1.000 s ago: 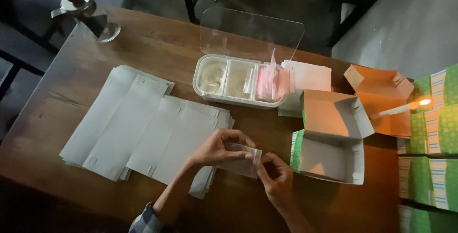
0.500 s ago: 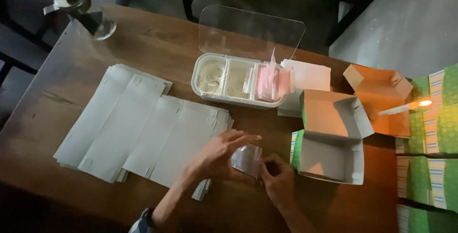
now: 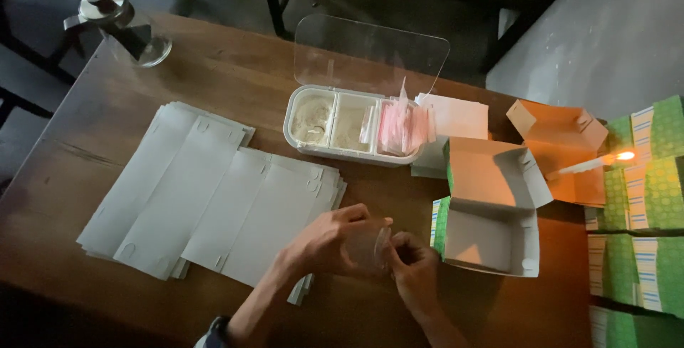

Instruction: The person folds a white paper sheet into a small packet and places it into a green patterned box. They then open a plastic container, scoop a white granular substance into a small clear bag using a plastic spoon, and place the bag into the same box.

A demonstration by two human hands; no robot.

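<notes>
Pinching small clear plastic pouch (image 3: 380, 245) between left hand (image 3: 335, 240) and right hand (image 3: 413, 268), fingers closed on it, above wooden table (image 3: 228, 70) — likely light, limp, slippery; best gripped at edges.

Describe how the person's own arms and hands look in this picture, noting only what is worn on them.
Both hands, the left hand and the right hand, are bare: no gloves, and no rings or watch that the dim light lets me make out. The forearms are uncovered too. Near the left elbow, a dark sleeve edge with a lighter stripe shows at the frame's bottom.
</notes>
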